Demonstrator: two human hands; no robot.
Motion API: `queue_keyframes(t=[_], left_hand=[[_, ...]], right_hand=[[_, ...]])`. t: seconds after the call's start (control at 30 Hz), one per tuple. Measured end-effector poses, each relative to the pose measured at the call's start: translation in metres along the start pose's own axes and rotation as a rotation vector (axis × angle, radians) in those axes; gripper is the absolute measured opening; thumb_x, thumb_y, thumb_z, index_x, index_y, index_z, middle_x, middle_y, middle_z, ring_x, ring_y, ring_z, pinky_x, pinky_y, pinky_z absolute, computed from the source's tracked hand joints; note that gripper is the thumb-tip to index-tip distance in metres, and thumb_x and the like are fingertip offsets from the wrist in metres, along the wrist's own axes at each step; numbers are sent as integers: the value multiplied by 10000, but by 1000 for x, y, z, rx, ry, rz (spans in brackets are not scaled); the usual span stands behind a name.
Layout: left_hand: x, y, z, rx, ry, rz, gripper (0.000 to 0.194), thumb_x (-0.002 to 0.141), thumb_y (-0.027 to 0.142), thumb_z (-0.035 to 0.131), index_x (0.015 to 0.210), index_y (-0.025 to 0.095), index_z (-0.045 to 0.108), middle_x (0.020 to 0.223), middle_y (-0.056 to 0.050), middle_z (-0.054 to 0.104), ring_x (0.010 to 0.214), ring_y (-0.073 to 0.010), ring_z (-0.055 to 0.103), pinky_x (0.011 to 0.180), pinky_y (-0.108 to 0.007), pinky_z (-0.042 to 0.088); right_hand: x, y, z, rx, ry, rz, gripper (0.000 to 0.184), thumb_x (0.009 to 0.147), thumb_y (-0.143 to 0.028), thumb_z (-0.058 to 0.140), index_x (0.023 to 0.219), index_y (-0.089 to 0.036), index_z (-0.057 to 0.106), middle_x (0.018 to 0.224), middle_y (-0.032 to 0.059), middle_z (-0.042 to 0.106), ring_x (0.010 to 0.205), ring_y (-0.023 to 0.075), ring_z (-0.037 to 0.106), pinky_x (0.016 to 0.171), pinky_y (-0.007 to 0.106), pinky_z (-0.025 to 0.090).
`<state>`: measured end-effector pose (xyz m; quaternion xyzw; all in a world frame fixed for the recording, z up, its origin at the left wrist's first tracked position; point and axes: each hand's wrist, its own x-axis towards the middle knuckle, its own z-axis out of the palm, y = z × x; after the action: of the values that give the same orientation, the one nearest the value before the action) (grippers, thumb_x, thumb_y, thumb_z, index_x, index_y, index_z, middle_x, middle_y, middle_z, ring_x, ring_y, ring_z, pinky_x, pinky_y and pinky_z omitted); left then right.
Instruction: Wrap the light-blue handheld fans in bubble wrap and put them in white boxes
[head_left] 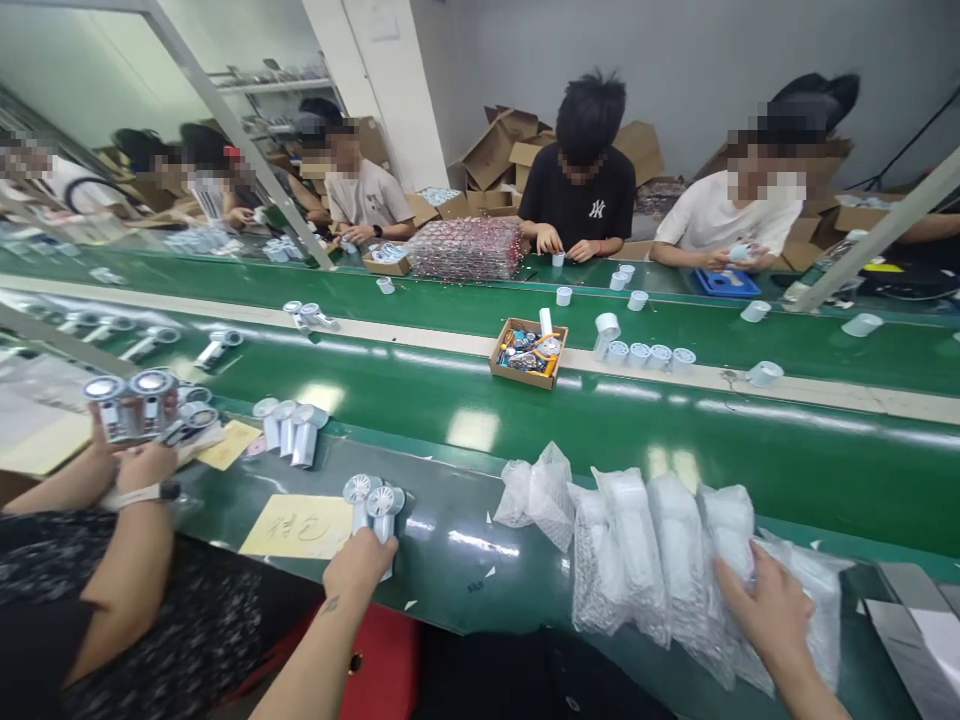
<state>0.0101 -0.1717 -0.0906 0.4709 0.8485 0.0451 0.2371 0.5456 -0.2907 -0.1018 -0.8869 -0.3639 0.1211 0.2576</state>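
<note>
On the near bench, my left hand (pixel 361 562) is closed around the pale-blue handle of a handheld fan (pixel 385 503). A second handheld fan (pixel 360 490) stands right beside it; whether my fingers also grip that one is hidden. A yellow paper (pixel 298 526) with handwriting lies to the left. Over to the right, my right hand (pixel 776 610) rests at a row of bubble-wrap bags (pixel 637 550) with pale objects inside. Its thumb and forefinger are spread, and the thumb touches one bag (pixel 729 520). Farther left in the row lies a smaller crumpled bubble-wrap bag (pixel 551 495).
A co-worker's hands (pixel 135 450) hold several fans at left, near another fan group (pixel 292 428). Beyond lies a green conveyor belt (pixel 420 400) with a cardboard box of small parts (pixel 528 352) and white-blue cups (pixel 649 355). Several people sit opposite. A grey object (pixel 911 610) lies far right.
</note>
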Motion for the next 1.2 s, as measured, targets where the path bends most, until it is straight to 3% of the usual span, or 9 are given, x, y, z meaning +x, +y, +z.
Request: queue_keyframes(t=[0.13, 0.37, 0.43, 0.53, 0.67, 0.83, 1.03, 1.13, 1.2], left_hand=[[-20, 27, 3, -110, -145, -97, 381, 737, 523, 520, 492, 250, 420, 475, -41, 481, 655, -325, 626, 595, -415, 466], [-117, 126, 38, -750, -798, 198, 522, 703, 729, 573, 683, 208, 556, 523, 4, 555, 405, -126, 448, 394, -248, 273], [-102, 170, 39, -608, -766, 320, 579, 754, 765, 469, 671, 202, 574, 558, -33, 608, 447, -154, 524, 416, -258, 342], [-45, 239, 43, -132, -297, 443, 583, 897, 625, 302, 683, 184, 618, 735, -113, 700, 788, -224, 677, 639, -276, 481], [0, 296, 68, 79, -382, 488, 270, 705, 384, 683, 570, 163, 609, 638, -107, 679, 801, -280, 690, 682, -294, 481], [-43, 271, 68, 40, -378, 763, 52, 761, 150, 602, 725, 180, 626, 918, -45, 713, 938, -194, 640, 834, -267, 473], [-108, 203, 35, -170, -8, 1554, 214, 901, 109, 449, 866, 175, 650, 980, -87, 694, 821, -185, 567, 759, -314, 477], [-120, 186, 27, -351, -223, 1365, 165, 906, 215, 512, 864, 174, 666, 911, -84, 675, 834, -192, 563, 767, -319, 472], [-126, 180, 27, -560, -514, 994, 266, 892, 386, 553, 766, 167, 638, 775, -54, 631, 751, -176, 557, 701, -299, 471]], right_hand=[[-26, -57, -12, 242, 130, -50, 535, 722, -587, 546, 1014, -146, 627, 1146, 220, 609, 1182, 428, 512, 1005, 598, 362], [-83, -183, 25, 1289, -966, 522, 602, 641, -617, 779, 1047, -203, 615, 1013, 104, 712, 908, 276, 671, 754, 411, 542], [-79, -185, 27, 1387, -895, 567, 531, 669, -560, 798, 1007, -182, 641, 960, 82, 730, 843, 225, 683, 715, 340, 553], [-63, -165, 14, 1392, -780, 624, 434, 710, -500, 798, 958, -171, 664, 880, 54, 741, 724, 163, 671, 605, 262, 546], [-55, -127, -4, 1387, -890, 688, 401, 711, -487, 803, 941, -188, 665, 789, 32, 735, 611, 140, 659, 558, 244, 536], [-65, -100, -4, 1442, -1039, 750, 440, 709, -559, 762, 844, -150, 675, 699, 68, 725, 473, 142, 636, 399, 194, 426], [-64, -137, 4, 1561, -1342, 616, 476, 642, -536, 808, 891, -153, 674, 642, 60, 715, 465, 169, 635, 382, 211, 464], [-64, -141, 7, 1539, -1277, 583, 384, 725, -462, 778, 927, -152, 675, 698, 84, 738, 501, 168, 650, 425, 225, 500], [-68, -133, 10, 1529, -1233, 613, 382, 721, -459, 785, 911, -142, 686, 711, 95, 744, 500, 157, 645, 443, 221, 503]])
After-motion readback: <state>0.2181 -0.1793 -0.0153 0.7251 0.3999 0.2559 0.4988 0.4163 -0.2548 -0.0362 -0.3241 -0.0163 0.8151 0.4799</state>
